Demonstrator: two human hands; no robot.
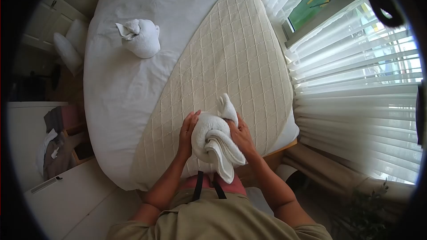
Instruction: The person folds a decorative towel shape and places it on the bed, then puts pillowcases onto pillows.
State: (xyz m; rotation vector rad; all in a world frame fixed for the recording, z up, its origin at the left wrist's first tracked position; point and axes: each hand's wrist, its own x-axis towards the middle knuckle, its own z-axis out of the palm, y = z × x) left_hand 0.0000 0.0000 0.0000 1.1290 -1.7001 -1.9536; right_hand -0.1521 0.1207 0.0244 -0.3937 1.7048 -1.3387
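Note:
A white towel (206, 130), rolled and folded into a rounded bundle, is between my two hands at the near edge of the bed. One twisted end sticks up at its far right, and folded layers hang out toward my body. My left hand (188, 130) cups its left side, with the fingers pressed along it. On the right side my right hand (240, 134) grips the bundle, its fingertips partly hidden in the folds. A second white towel (146, 43), folded into a similar rounded shape, sits farther off on the white sheet.
A cream quilted blanket (231, 58) lies diagonally across the bed (109, 120). Sheer curtains (342, 106) and a window are to the right. At left stand a white cabinet (66, 195), folded cloths (62, 149) and pillows (69, 51).

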